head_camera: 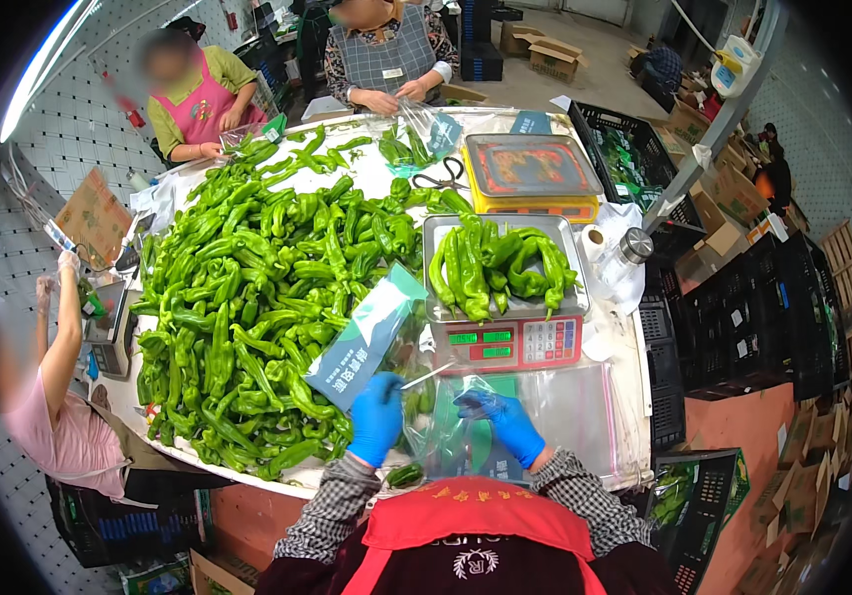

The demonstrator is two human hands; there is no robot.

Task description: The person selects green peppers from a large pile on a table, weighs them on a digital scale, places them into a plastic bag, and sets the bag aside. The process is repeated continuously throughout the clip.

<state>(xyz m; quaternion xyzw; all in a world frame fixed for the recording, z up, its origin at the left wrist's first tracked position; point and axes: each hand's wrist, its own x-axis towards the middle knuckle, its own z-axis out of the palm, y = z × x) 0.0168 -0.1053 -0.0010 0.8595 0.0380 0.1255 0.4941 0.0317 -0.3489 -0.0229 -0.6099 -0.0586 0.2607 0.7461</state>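
Observation:
My left hand (375, 418), in a blue glove, grips a printed clear plastic bag (368, 335) whose blue-green panel leans over the pepper pile. A thin white strip (426, 377) sticks out from its fingers. My right hand (506, 425), gloved in blue too, has its fingers pinched at the film of a clear bag (463, 439); the film partly veils the fingertips. Whether both hands hold one bag I cannot tell. Just beyond, long green peppers (474, 268) lie on the steel pan of a red digital scale (511, 343). A large heap of green peppers (247, 297) spreads to the left.
Flat clear bags (575, 424) lie at right. A yellow scale (534, 175), black scissors (442, 177), a paper roll (593, 239) and a steel-lidded jar (634, 245) stand beyond. Co-workers (203, 104) surround the white table (630, 372). Black crates (738, 312) line the right.

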